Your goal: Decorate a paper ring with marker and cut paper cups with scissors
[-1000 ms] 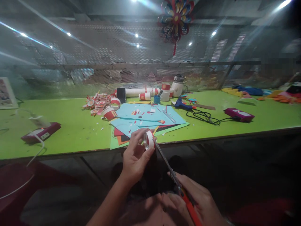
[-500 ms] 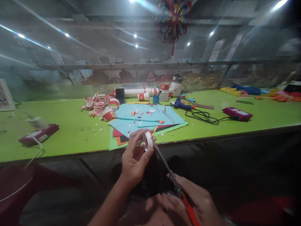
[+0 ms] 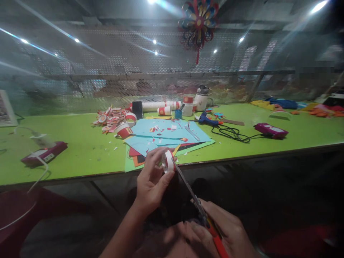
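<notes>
Just in front of the table edge, my left hand point(image 3: 153, 177) holds a white and red paper-cup ring point(image 3: 169, 161) between thumb and fingers. My right hand point(image 3: 224, 225), lower and to the right, is closed around the red handle of a pair of scissors point(image 3: 197, 202). The scissor blades point up and left, their tips at the red edge of the ring. Whether the blades are closed on the paper is too small to tell. Beyond my hands lie light blue paper sheets point(image 3: 172, 130) strewn with scraps, over other coloured sheets.
On the green table point(image 3: 86, 150), cup pieces point(image 3: 110, 118) are heaped at left. A blue glue gun point(image 3: 208, 119) with a black cable lies right of the paper. Purple power strips point(image 3: 271, 130) sit at both sides. A white bottle point(image 3: 201, 100) stands behind.
My left hand and the paper-cup ring have shifted very slightly left. The scissors stay at the ring's edge, with my right hand almost still.
</notes>
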The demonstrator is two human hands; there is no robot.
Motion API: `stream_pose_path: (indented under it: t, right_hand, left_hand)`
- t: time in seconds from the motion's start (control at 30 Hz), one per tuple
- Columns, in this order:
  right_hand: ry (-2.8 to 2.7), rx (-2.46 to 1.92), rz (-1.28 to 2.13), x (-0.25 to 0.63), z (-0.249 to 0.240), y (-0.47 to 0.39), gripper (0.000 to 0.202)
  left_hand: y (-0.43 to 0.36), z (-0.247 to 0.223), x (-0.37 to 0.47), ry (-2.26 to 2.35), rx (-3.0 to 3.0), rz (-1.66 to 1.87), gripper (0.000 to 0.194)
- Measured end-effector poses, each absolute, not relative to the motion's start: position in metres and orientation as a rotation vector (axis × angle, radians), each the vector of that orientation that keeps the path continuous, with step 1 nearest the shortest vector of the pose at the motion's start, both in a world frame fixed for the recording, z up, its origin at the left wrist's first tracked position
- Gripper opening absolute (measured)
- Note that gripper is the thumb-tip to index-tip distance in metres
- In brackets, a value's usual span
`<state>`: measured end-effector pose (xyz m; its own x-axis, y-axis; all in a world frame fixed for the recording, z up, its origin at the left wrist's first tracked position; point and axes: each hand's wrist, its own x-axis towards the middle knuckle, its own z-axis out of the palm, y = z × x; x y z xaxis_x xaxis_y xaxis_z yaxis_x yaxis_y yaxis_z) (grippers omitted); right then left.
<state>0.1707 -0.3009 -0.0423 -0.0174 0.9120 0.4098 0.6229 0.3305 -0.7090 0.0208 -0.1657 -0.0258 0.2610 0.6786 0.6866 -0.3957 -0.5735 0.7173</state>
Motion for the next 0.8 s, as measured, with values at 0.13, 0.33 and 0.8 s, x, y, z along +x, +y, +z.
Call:
stream_pose_path:
  t: [0.13,0.33,0.8]
  right_hand:
    - [-1.772,-1.399,0.434,0.171,-0.042,-0.301,0.018]
    - [-1.747,-1.375,0.433,0.172,-0.049,-0.301,0.026]
    - [-1.758,-1.384,0.442,0.174,-0.045,-0.298,0.018]
  left_hand:
    - [-0.165,-0.027,0.018,0.244,1.637,1.467,0.041]
    - [-0.164,-0.031,0.016,0.274,1.67,1.474,0.043]
    - [-0.16,-0.036,0.014,0.271,1.622,1.39,0.041]
